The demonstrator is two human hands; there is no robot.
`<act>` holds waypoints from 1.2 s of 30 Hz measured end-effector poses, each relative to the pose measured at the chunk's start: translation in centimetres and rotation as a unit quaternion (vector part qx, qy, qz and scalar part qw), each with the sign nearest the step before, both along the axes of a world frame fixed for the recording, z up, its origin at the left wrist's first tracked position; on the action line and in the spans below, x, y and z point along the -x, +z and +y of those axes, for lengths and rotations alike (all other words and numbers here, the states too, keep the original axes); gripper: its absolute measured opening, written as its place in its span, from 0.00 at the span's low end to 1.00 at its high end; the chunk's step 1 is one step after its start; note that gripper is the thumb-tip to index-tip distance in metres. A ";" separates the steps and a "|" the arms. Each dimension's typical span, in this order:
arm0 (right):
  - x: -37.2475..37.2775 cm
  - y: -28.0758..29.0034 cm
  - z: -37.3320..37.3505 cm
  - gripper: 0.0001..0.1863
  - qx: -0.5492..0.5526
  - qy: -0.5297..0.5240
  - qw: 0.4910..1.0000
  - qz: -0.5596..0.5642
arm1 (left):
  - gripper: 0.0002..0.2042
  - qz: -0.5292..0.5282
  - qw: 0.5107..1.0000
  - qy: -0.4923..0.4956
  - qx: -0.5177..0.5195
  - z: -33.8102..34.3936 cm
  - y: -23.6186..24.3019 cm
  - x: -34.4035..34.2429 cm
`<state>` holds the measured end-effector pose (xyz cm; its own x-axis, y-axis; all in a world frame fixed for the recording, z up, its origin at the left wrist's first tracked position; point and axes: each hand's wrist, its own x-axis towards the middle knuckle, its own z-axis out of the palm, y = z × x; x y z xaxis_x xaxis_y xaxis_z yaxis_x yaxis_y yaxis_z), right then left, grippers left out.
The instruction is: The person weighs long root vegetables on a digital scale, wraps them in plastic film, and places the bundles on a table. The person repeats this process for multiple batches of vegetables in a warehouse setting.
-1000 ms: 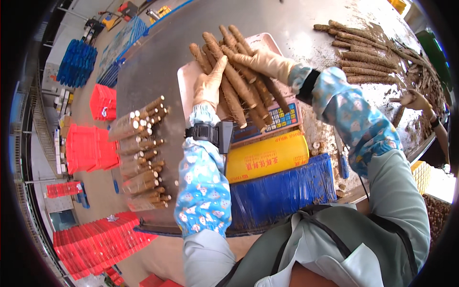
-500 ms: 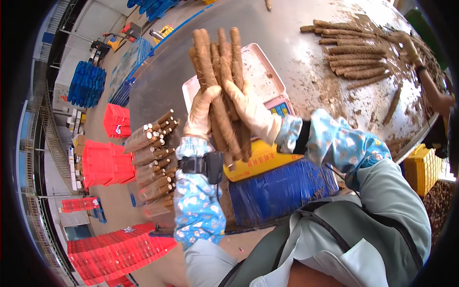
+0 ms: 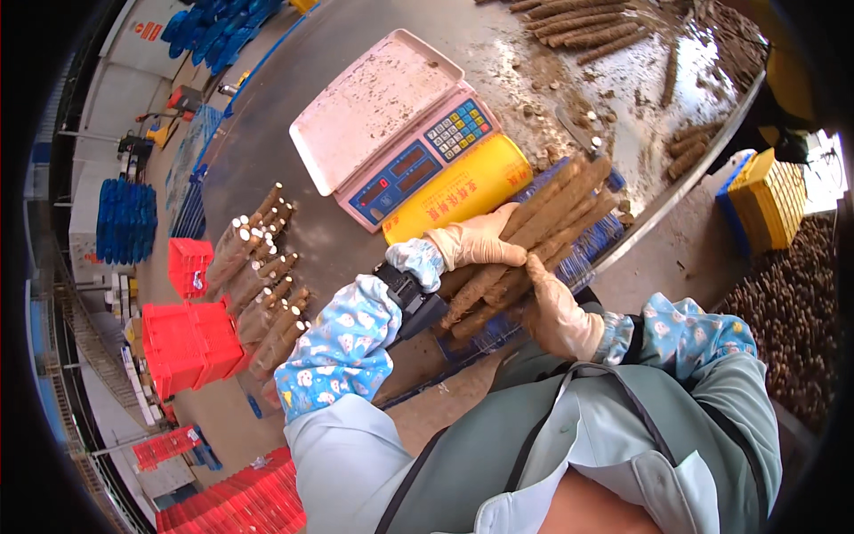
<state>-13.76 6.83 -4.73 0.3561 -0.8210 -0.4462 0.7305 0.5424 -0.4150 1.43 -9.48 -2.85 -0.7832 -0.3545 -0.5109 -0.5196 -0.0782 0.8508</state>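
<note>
A bundle of long brown yams (image 3: 562,206) lies slanting across the near edge of the table. My left hand (image 3: 480,242), in a cream glove, is closed over the top of the bundle. My right hand (image 3: 562,307), gloved the same way, grips it from the near side, with its thumb close to the left fingertips. Beneath the yams is a blue film-wrapped block (image 3: 476,341), partly hidden. Just beyond my left hand stands a pink-white weighing scale (image 3: 378,111) with a dirt-specked pan. Against its front lies a yellow package (image 3: 463,191).
Bagged yams with white cut ends (image 3: 267,280) stand at the table's left. More yams (image 3: 587,27) and soil lie at the far right. Red crates (image 3: 191,347) stand on the floor to the left, a yellow crate (image 3: 769,200) to the right, beside a large heap of yams (image 3: 796,320).
Both hands have brought the bundle from above the scale towards me and to the right, turning it from upright to slanting. The scale's pan and keypad now show fully.
</note>
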 end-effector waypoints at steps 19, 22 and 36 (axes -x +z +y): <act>19.6 3.2 -13.6 0.24 0.270 0.295 0.581 0.709 | 0.66 -0.271 0.875 0.090 0.390 7.5 1.3 3.1; 27.7 -2.5 -23.1 0.16 0.104 0.081 0.625 0.769 | 0.66 -0.280 0.857 0.106 0.420 8.5 0.5 2.0; 45.4 -14.4 -40.1 0.16 0.133 -0.083 0.807 0.570 | 0.65 -0.385 0.813 0.129 0.417 9.0 2.0 3.8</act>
